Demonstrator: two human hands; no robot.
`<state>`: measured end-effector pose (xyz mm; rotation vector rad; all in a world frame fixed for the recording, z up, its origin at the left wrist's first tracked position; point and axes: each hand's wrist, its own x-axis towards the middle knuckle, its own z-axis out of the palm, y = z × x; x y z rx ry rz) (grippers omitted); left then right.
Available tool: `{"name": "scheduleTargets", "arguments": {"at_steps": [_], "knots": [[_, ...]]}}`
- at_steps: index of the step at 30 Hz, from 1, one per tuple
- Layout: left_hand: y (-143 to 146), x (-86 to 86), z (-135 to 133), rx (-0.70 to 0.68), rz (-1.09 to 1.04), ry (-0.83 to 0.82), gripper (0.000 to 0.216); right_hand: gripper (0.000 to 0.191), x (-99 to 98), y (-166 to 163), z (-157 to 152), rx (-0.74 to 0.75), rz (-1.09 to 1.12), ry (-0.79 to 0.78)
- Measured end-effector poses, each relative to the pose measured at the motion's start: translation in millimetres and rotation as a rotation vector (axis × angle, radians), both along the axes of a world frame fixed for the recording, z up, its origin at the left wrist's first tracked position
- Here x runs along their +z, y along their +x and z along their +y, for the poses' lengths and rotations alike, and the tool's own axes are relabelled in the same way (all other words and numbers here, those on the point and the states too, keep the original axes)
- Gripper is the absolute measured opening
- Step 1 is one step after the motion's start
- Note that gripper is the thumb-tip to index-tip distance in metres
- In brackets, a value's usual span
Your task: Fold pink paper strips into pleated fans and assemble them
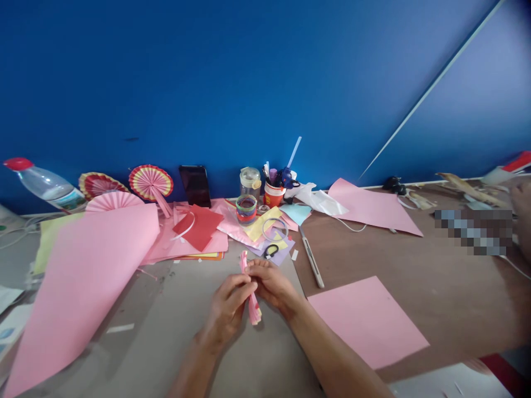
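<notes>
Just in front of the red pen cup [274, 194], one pleated pink paper bundle [251, 296] is held above the tabletop [166, 342]. The left hand [228, 310] and right hand [271, 284] both have their fingers clamped on it. Left of the cup stand three round pleated paper fans [151, 181], one black phone [194, 186] and one red-capped clear plastic bottle [45, 186]. Three large pink paper sheets [367, 320] lie around the cup.

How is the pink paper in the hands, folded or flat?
Folded: the pink paper is pleated into a narrow bundle, pinched between left hand and right hand.
</notes>
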<state>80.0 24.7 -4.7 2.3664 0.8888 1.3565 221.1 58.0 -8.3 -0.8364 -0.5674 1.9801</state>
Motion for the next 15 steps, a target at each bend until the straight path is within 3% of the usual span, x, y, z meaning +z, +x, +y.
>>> {"name": "scheduleTargets", "arguments": {"at_steps": [10,15], "knots": [[-1.7,-1.2,0.0,-0.008,0.046,-0.041,0.028,0.009,3.3,0.9,0.8,-0.088,-0.15,0.036],[2.2,0.4,0.3,0.014,-0.056,-0.13,0.019,0.012,5.2,-2.8,-0.5,-0.117,-0.146,0.079]]}}
